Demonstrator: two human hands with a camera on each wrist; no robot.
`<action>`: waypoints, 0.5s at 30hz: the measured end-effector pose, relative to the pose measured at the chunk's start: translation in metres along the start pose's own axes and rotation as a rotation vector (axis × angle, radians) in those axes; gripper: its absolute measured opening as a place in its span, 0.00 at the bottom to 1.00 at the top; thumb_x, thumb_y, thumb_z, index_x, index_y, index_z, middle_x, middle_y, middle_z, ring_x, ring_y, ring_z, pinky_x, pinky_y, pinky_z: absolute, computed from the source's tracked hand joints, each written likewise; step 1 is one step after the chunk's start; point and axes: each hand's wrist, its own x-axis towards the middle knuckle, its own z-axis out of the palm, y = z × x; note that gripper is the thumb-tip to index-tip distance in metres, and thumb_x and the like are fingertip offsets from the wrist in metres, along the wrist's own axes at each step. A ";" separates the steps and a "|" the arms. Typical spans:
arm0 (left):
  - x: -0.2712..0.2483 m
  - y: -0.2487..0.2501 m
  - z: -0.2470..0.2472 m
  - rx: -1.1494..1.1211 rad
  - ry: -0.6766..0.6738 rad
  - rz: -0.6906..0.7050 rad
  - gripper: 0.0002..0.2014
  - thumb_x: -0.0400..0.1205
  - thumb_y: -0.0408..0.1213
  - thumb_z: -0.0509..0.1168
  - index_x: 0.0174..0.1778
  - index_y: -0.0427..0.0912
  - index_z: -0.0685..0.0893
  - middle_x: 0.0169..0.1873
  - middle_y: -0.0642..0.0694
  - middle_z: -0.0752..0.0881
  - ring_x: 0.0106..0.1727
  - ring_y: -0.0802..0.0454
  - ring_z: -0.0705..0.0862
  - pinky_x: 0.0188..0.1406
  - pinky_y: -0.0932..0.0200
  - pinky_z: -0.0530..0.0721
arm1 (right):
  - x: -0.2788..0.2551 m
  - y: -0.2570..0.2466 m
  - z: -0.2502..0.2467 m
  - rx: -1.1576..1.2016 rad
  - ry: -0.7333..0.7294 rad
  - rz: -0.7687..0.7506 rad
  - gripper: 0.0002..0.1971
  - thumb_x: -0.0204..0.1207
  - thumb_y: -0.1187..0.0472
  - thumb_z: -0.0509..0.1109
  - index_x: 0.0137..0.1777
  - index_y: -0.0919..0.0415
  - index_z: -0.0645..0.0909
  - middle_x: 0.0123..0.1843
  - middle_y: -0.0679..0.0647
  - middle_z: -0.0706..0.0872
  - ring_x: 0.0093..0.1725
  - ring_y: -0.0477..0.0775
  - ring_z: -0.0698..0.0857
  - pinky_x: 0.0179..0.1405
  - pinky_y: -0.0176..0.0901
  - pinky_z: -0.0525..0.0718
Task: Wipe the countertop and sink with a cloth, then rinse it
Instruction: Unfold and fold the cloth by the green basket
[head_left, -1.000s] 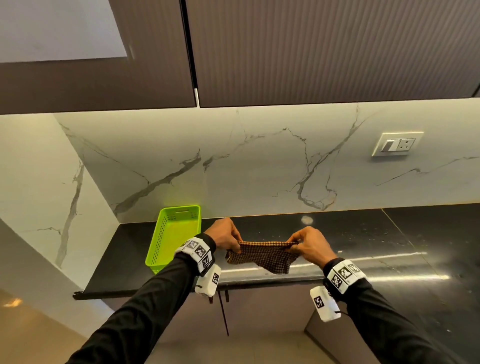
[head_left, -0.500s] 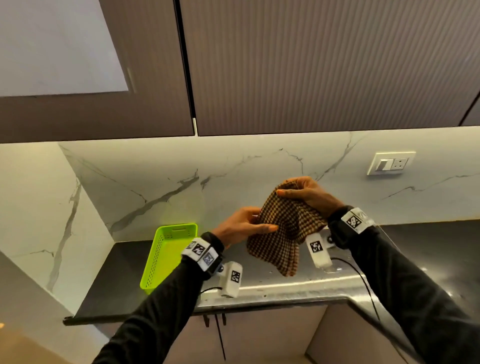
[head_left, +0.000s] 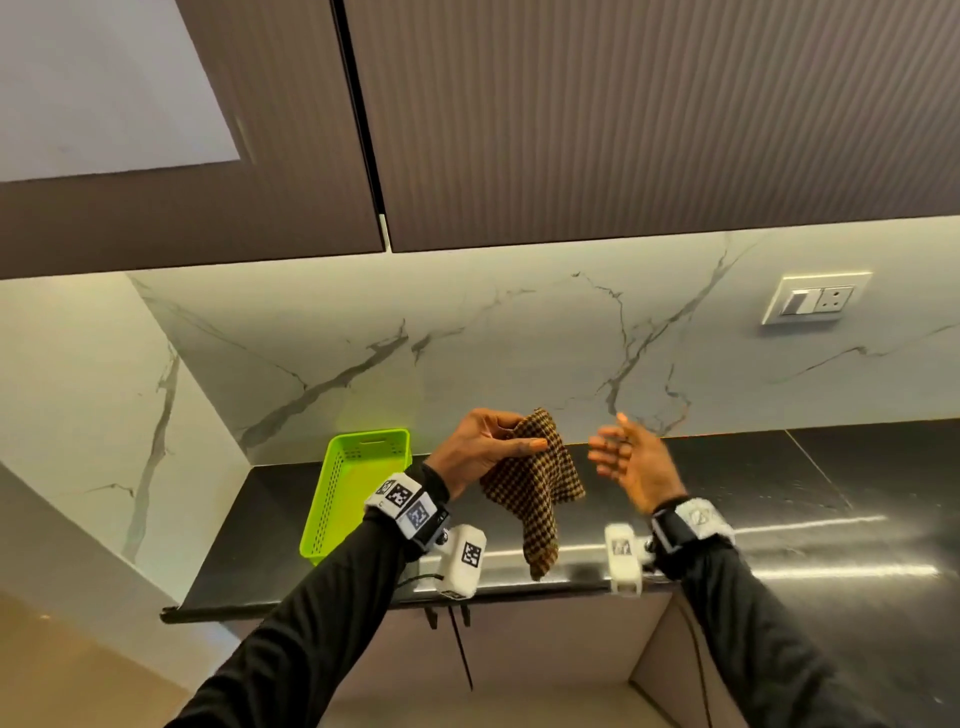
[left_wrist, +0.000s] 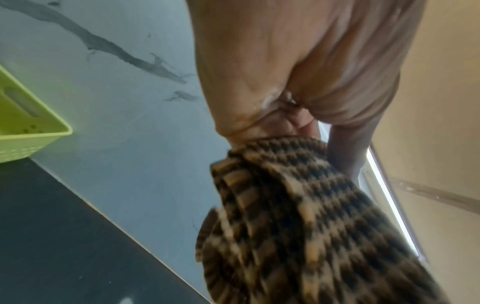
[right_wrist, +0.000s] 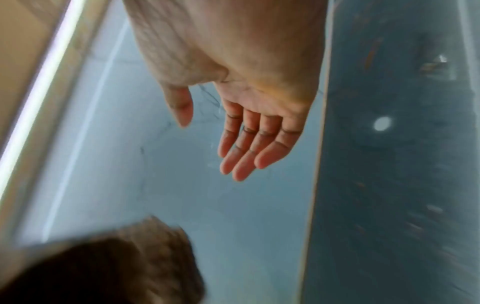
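A brown and black checked cloth (head_left: 537, 483) hangs in the air over the black countertop (head_left: 727, 499), folded and drooping to a point. My left hand (head_left: 498, 441) pinches its top corner between thumb and fingers; in the left wrist view the cloth (left_wrist: 311, 216) bunches out from under my left hand (left_wrist: 298, 123). My right hand (head_left: 621, 457) floats just right of the cloth, fingers straight and spread, holding nothing. The right wrist view shows that open right hand (right_wrist: 233, 133) and a blurred edge of the cloth (right_wrist: 130, 257). No sink is in view.
A lime green plastic basket (head_left: 353, 493) sits on the counter's left end against the marble backsplash (head_left: 519, 338). A switch and socket plate (head_left: 815, 299) is on the wall at right. Dark upper cabinets (head_left: 571, 130) hang overhead. Lower cabinet doors stand below the counter's front edge.
Both hands first stretched the cloth low over the counter, then lifted it. My right hand has since let go and moved right; my left hand now holds the cloth alone.
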 end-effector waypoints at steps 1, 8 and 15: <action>-0.002 -0.002 -0.003 -0.042 0.023 -0.005 0.14 0.82 0.32 0.75 0.61 0.28 0.89 0.57 0.27 0.90 0.55 0.40 0.90 0.64 0.45 0.87 | -0.003 0.025 0.003 0.000 -0.038 0.124 0.38 0.82 0.34 0.62 0.66 0.73 0.82 0.64 0.74 0.87 0.47 0.65 0.90 0.47 0.52 0.83; -0.018 -0.006 -0.013 -0.276 0.217 0.004 0.18 0.81 0.30 0.74 0.67 0.29 0.86 0.62 0.30 0.89 0.61 0.38 0.89 0.67 0.44 0.85 | -0.036 0.066 0.056 0.495 -0.355 0.377 0.59 0.70 0.19 0.63 0.79 0.76 0.71 0.78 0.73 0.76 0.76 0.70 0.77 0.83 0.68 0.65; -0.032 -0.017 -0.029 -0.401 0.335 -0.045 0.20 0.81 0.28 0.73 0.69 0.29 0.83 0.64 0.31 0.88 0.60 0.38 0.89 0.66 0.41 0.86 | -0.031 0.033 0.075 0.581 -0.415 0.148 0.35 0.74 0.51 0.79 0.77 0.67 0.75 0.74 0.67 0.81 0.72 0.66 0.80 0.79 0.61 0.72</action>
